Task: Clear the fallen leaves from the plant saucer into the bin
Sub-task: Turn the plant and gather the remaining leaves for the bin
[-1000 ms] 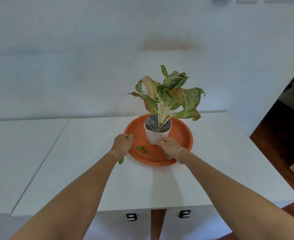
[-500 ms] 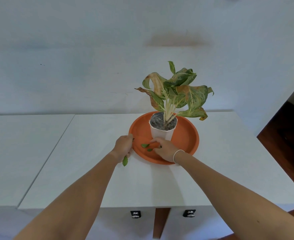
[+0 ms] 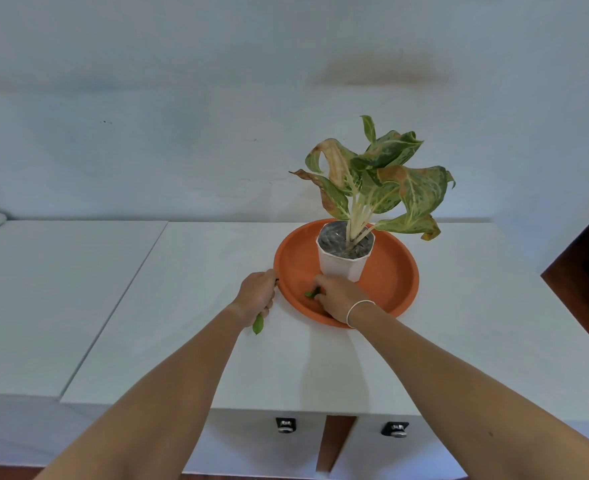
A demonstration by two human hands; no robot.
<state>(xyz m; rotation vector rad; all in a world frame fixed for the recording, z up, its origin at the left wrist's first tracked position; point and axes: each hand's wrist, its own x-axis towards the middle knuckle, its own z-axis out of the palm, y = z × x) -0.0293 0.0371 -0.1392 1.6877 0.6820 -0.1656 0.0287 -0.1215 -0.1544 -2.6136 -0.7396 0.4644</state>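
An orange round saucer lies on the white table and carries a white pot with a variegated plant. My right hand rests inside the saucer's front left part, fingers pinched on a small green leaf. My left hand is closed at the saucer's left rim, and a green leaf hangs out from under its heel. No bin is in view.
A second white table top adjoins on the left. A white wall stands right behind the tables. Dark wooden floor shows to the right. Two black knobs sit under the table's front edge.
My right hand slid left from the pot's base across the saucer and closed on the loose leaves there. My left hand stayed at the rim with its leaf. The view shifted a little left.
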